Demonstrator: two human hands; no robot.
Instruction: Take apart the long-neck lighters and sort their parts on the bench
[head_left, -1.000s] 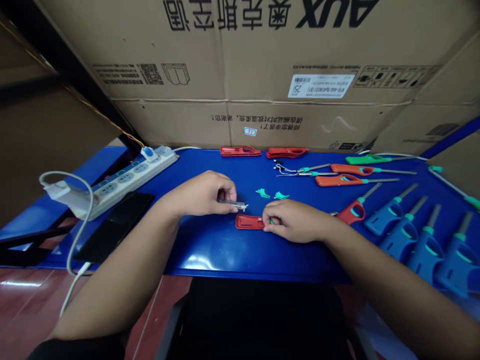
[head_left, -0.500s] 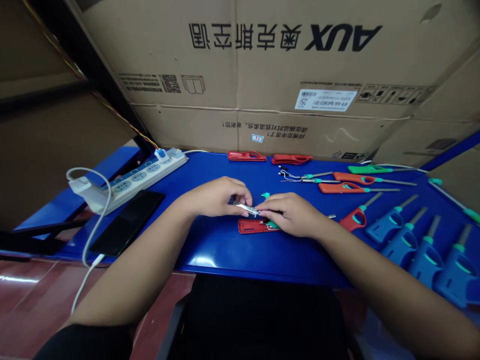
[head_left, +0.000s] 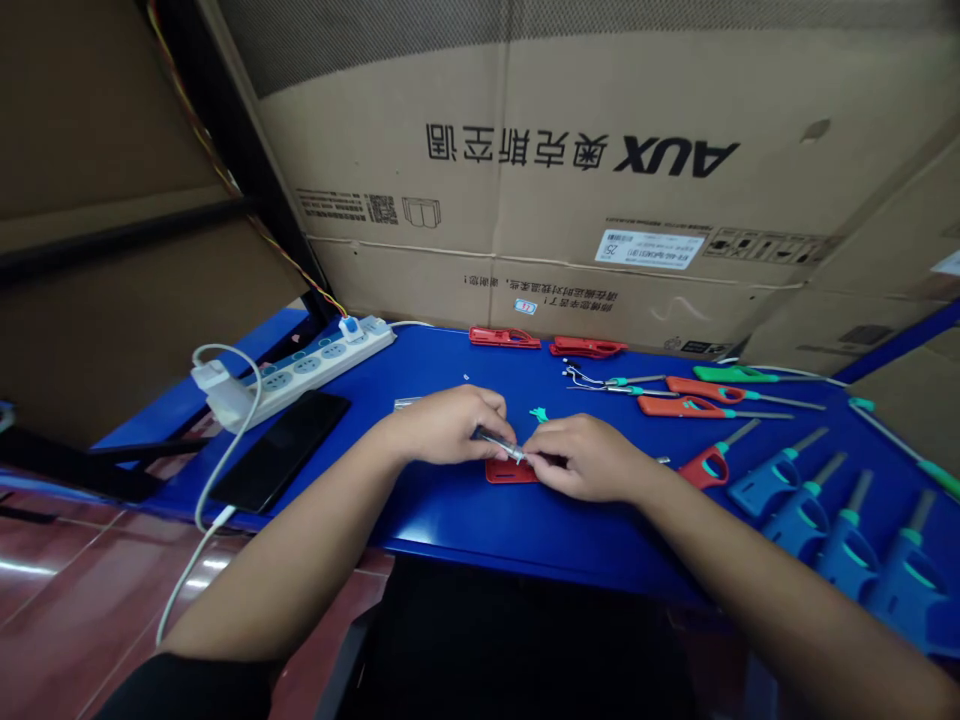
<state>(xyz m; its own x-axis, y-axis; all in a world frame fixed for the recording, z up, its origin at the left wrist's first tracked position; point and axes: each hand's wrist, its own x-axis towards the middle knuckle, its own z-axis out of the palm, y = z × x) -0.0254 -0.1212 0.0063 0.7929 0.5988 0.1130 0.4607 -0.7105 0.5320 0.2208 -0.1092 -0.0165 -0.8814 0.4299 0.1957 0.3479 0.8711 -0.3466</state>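
Hands close together: left hand [head_left: 450,425] and right hand [head_left: 589,458] pinch a metal lighter barrel [head_left: 499,445] (silver, slim), just above a red plastic shell half [head_left: 510,472].

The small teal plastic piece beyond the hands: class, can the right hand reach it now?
Probably yes: the right hand sits close to the teal plastic piece, nothing visibly between, but it would likely first release the metal tube.

Upside down across the cardboard carton [head_left: 570,200], upper middle of the frame, runs "AUX" and, probably, 奥克斯空调; the white label [head_left: 649,249] reads "25" (its small print is too blurred).
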